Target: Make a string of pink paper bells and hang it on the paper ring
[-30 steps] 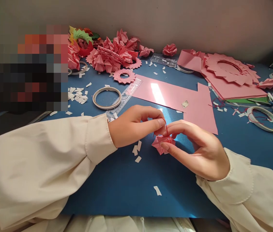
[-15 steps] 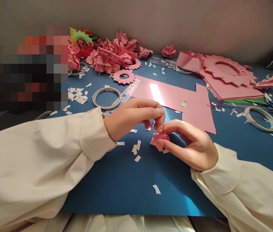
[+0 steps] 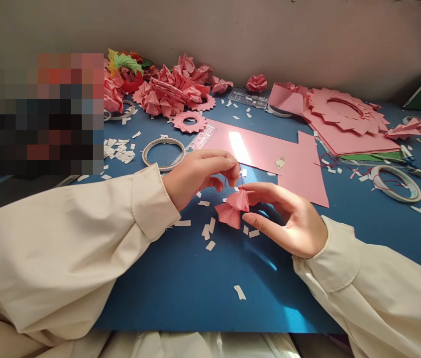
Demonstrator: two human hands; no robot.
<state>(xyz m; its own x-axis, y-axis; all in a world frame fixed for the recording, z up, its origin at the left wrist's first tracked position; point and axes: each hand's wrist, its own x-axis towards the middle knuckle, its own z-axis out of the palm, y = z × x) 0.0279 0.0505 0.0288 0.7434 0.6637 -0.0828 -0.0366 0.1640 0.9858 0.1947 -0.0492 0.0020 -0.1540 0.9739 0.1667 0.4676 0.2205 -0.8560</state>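
My left hand (image 3: 210, 171) pinches a thin red thread (image 3: 242, 181) between thumb and fingertips. From the thread hangs a small pink folded-paper piece (image 3: 235, 206), with two fan-like pleated parts one below the other, just above the blue tabletop. At its right side is my right hand (image 3: 288, 216), thumb and forefinger apart around the paper's edge. The forefinger reaches close to the top of the piece where the thread enters; whether it touches is hard to see. A short loose end of thread curls below my left fingers.
Behind my hands lie pink paper sheets (image 3: 259, 146), a clear ruler (image 3: 205, 136) and a tape roll (image 3: 163, 153). Pink folded flowers (image 3: 173, 84) are heaped at the back. A large pleated ring (image 3: 347, 110) and another tape roll (image 3: 396, 184) lie right. White paper scraps (image 3: 119, 150) are scattered about.
The pink paper piece has swung to the left and now shows its pleated sides. My right thumb has loosened from it. My left hand has shifted slightly left with the thread.
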